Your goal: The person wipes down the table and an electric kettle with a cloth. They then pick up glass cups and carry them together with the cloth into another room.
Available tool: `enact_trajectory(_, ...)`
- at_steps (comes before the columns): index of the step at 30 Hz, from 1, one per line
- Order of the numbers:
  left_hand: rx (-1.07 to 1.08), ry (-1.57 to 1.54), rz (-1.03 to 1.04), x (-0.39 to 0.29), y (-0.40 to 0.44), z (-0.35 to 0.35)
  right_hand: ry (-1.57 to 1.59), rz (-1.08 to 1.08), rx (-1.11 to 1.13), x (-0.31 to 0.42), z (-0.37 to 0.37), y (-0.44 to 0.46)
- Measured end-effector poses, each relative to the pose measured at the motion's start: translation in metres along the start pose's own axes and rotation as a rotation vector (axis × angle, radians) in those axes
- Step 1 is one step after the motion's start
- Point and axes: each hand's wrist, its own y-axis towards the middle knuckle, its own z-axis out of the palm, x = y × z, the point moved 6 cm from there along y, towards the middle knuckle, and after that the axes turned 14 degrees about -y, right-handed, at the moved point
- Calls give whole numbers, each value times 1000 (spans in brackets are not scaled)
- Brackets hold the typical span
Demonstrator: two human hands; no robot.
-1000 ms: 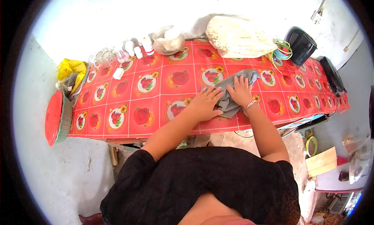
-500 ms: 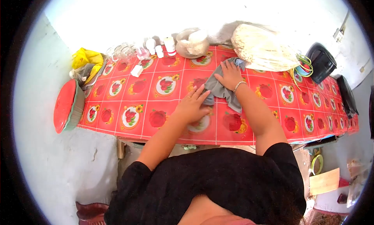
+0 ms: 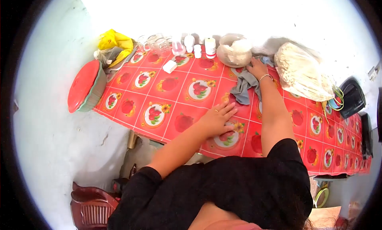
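Note:
My left hand (image 3: 218, 119) lies flat with fingers spread on the red fruit-patterned tablecloth (image 3: 139, 95), near the table's front edge. A ring shows on one finger. Toward the back of the table, my right hand (image 3: 258, 69) presses on a crumpled grey cloth (image 3: 244, 86), its fingers partly bent over the fabric. A bracelet circles that wrist. Part of the cloth bunches out left of the hand and trails toward me. Just beyond the right fingertips stands a round translucent bowl (image 3: 234, 59) with something pale inside.
Along the back stand glasses (image 3: 157, 43), white bottles (image 3: 189, 43) and a can-like container (image 3: 210, 48). A small white box (image 3: 170, 66) lies in front. Left are a yellow bag (image 3: 115, 43) and red-lidded basin (image 3: 83, 86); right, a pale bundle (image 3: 300, 73) and black container (image 3: 351, 98).
My right hand has moved the grey cloth farther back, close to the bowl. My left hand stays flat on the tablecloth, now farther from the cloth. The view has turned and shifted left.

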Motion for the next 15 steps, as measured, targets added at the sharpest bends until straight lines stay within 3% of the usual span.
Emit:
enact_trajectory(9, -38, -52, -12, 2, 2, 0, -70, -131, 17, 32, -4, -26)
enact_trajectory(15, -195, -122, -27, 5, 1, -7, -110, -181, -96, 68, -22, -82)
